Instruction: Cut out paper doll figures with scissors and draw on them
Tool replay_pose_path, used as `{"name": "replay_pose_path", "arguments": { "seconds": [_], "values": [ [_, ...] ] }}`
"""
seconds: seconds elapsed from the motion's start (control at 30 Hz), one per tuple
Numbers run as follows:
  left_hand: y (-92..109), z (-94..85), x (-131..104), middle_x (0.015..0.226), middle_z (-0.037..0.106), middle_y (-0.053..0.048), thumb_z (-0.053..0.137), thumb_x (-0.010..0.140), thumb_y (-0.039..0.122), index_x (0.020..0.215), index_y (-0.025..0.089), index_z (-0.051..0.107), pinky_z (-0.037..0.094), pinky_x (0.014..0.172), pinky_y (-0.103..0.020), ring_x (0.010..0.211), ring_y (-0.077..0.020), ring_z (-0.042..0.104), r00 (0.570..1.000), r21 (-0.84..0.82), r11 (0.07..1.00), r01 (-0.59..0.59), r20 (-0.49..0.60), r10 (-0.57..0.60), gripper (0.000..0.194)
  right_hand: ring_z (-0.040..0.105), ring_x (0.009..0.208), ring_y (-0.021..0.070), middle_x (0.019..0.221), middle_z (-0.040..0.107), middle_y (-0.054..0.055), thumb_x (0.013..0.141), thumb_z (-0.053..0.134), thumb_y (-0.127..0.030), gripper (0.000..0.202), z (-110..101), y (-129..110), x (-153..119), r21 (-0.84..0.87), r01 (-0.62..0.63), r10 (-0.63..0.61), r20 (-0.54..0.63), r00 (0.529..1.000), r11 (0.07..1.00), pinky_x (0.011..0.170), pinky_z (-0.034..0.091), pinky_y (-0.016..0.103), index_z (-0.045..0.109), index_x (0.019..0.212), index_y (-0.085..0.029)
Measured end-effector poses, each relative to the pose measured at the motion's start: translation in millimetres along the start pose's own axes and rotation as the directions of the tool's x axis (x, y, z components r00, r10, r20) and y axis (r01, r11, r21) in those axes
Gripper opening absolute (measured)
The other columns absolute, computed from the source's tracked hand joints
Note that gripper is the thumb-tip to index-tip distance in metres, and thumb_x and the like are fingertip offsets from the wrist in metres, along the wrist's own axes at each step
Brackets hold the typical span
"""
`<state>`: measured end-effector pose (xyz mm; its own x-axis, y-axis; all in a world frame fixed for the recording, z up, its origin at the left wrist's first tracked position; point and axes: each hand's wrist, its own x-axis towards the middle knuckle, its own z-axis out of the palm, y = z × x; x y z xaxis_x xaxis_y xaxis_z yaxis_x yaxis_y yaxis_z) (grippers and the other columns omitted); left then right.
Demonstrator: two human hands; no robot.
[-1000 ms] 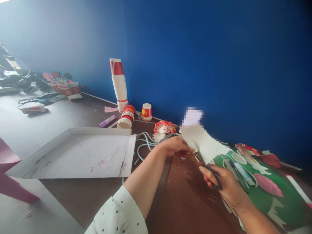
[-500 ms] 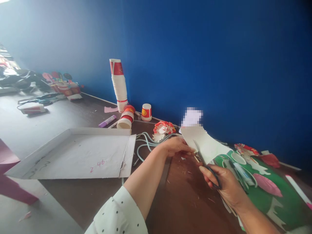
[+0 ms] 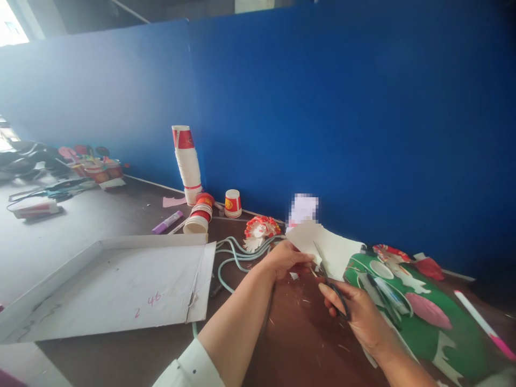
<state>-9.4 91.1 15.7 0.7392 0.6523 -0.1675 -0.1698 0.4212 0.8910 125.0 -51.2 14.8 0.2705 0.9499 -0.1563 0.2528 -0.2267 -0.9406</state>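
My left hand [image 3: 289, 258] pinches the lower left edge of a white sheet of paper [image 3: 336, 250] above the dark brown table. In my right hand [image 3: 355, 306] are black-handled scissors [image 3: 341, 298], my fingers wrapped round the handles. The scissor blades point up and left and lie against the paper, close to my left fingertips. Small paper scraps [image 3: 294, 276] lie on the table below my hands. Behind my left hand sits a red and white cut-paper flower [image 3: 262, 228].
A white box lid [image 3: 121, 285] lies at the left. Behind it stand stacked paper cups [image 3: 188, 166] and a single cup [image 3: 233, 203]. Pale cables [image 3: 231, 252] run beside the lid. A green sheet [image 3: 463, 322] with cutouts and pens covers the right side.
The view has tilted up and shifted slightly, showing the top of the blue partition. The scissors remain at the paper, and both hands keep their hold.
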Motion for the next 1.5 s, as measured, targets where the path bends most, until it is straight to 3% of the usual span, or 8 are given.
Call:
{"name": "replay_pose_path", "arguments": {
  "seconds": [0.13, 0.4, 0.8, 1.13, 1.33, 1.5],
  "values": [
    [-4.1, 4.1, 2.0, 0.069, 0.065, -0.004, 0.084, 0.055, 0.027, 0.078, 0.009, 0.067, 0.048, 0.058, -0.024, 0.056, -0.0090, 0.057, 1.000, -0.005, 1.000, -0.004, -0.027, 0.003, 0.035, 0.051, 0.054, 0.0117, 0.062, 0.057, -0.002, 0.076, 0.066, -0.054, 0.043, -2.4, 0.5, 2.1, 0.033, -0.026, 0.026, 0.000, 1.000, 0.999, 0.053, 0.038, 0.025, 0.072, 0.100, -0.017],
    [-8.6, 5.1, 4.0, 0.076, 0.067, -0.006, 0.081, 0.058, 0.029, 0.087, 0.010, 0.069, 0.049, 0.058, -0.021, 0.061, -0.0102, 0.061, 0.998, 0.032, 0.999, -0.038, -0.054, 0.040, 0.037, 0.052, 0.056, 0.0122, 0.063, 0.057, -0.002, 0.080, 0.064, -0.052, 0.045, -5.3, 6.3, 4.0, 0.055, 0.023, -0.024, 0.013, 1.000, 0.998, 0.054, 0.040, 0.025, 0.071, 0.109, -0.019],
    [-1.1, 14.9, -3.0, 0.073, 0.067, -0.008, 0.082, 0.058, 0.031, 0.083, 0.008, 0.069, 0.048, 0.055, -0.021, 0.059, -0.0108, 0.060, 0.999, 0.072, 0.997, -0.017, -0.046, 0.021, 0.037, 0.049, 0.063, 0.0136, 0.069, 0.055, -0.001, 0.079, 0.064, -0.051, 0.041, -5.2, -2.6, -4.1, 0.206, -0.003, -0.006, 0.041, 0.999, 0.979, 0.058, 0.038, 0.026, 0.071, 0.097, -0.016],
    [3.2, 12.9, -6.8, 0.069, 0.066, -0.007, 0.084, 0.057, 0.030, 0.078, 0.007, 0.068, 0.050, 0.055, -0.022, 0.056, -0.0101, 0.059, 1.000, 0.105, 0.994, 0.000, -0.029, 0.003, 0.035, 0.051, 0.062, 0.0170, 0.063, 0.054, -0.001, 0.078, 0.060, -0.053, 0.039, -8.4, -20.4, -11.0, 0.013, 0.024, -0.025, 0.050, 0.998, 1.000, 0.060, 0.039, 0.029, 0.071, 0.096, -0.019],
    [2.0, 12.3, -7.4, 0.066, 0.064, -0.006, 0.085, 0.054, 0.031, 0.076, 0.007, 0.067, 0.049, 0.056, -0.023, 0.057, -0.0111, 0.060, 1.000, 0.079, 0.997, -0.004, 0.013, 0.003, 0.038, 0.050, 0.062, 0.0153, 0.064, 0.055, 0.000, 0.075, 0.065, -0.055, 0.037, -8.0, -12.2, -7.6, 0.117, 0.004, -0.008, 0.042, 0.999, 0.993, 0.059, 0.041, 0.027, 0.064, 0.069, -0.018],
    [-1.3, 15.0, -7.4, 0.067, 0.064, -0.005, 0.084, 0.056, 0.032, 0.080, 0.009, 0.066, 0.048, 0.056, -0.022, 0.062, -0.0136, 0.064, 0.998, 0.059, 0.998, -0.015, 0.064, 0.011, 0.038, 0.049, 0.063, 0.0136, 0.065, 0.054, 0.000, 0.078, 0.064, -0.054, 0.039, -8.0, -2.7, -4.6, 0.164, 0.022, -0.031, 0.053, 0.998, 0.986, 0.057, 0.038, 0.025, 0.061, 0.068, -0.017]
  ]
}}
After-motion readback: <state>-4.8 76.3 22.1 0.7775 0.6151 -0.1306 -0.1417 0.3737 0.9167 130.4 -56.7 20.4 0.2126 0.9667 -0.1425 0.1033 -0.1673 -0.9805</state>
